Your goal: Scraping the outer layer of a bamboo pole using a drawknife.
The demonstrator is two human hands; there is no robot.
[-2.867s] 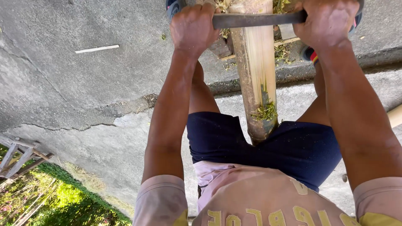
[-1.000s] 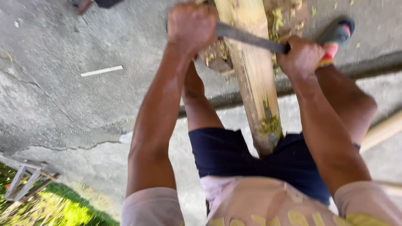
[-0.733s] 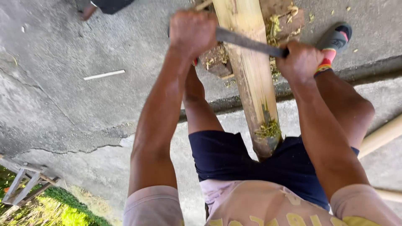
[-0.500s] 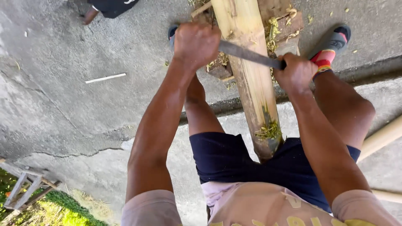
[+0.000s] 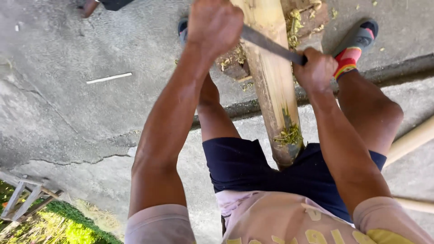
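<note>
A thick pale bamboo pole [image 5: 273,86] runs from between my thighs away over the concrete. A long dark metal blade [image 5: 266,44] lies slanted across the pole. My left hand [image 5: 214,25] is shut on the blade's left end, and my right hand [image 5: 316,70] is shut on its right end, lower down. Green-yellow shavings [image 5: 289,134] cling to the pole near my lap. More shavings lie around a wooden block [image 5: 312,13] under the pole's far part.
Cracked grey concrete [image 5: 81,113] spreads to the left, with a small white stick [image 5: 109,78] lying on it. Two more pale poles [image 5: 413,140] lie at the right. My sandalled foot [image 5: 355,45] rests beside the block. Another person's foot [image 5: 90,6] shows top left. Grass and a metal frame [image 5: 22,203] are bottom left.
Both hands have drawn the blade along the pole toward my body. My right hand has dropped lower than my left, so the blade now slants. The view has shifted slightly.
</note>
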